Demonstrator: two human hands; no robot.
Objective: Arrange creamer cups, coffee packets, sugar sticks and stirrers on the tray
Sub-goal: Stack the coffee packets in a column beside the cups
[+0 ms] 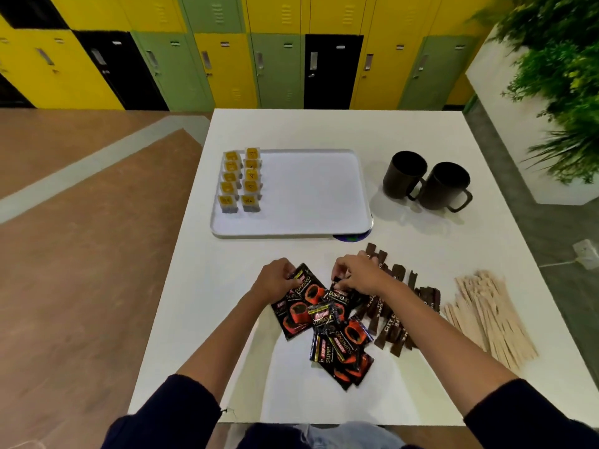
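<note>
The coffee packets (327, 322) lie in a loose, overlapping heap on the worktop (227, 367), directly under both hands and spilling back toward the person. About eight show, though the overlap makes an exact count uncertain. The left hand (275, 280) has its fingers curled over the far edge of the leftmost packet. The right hand (358, 273) pinches the far corner of another packet beside it.

The tray (308, 189) sits straight ahead, beyond both hands, with its long axis running left to right. Neither hand is clearly nearer to it. Moving a packet onto it looks like a lift and a forward carry over the near rim.

Ten creamer cups (241, 181) already stand at the tray's left end, in two rows of five running away from the person. The open area ahead of the right hand seems the likeliest spot for the packets.

The sugar sticks (392, 322) are fanned just outside the right hand, too tangled to count. The wooden stirrers (489, 315) lie in a bundle farther right. Two dark mugs (424, 183) stand touching, ahead and to the right.
</note>
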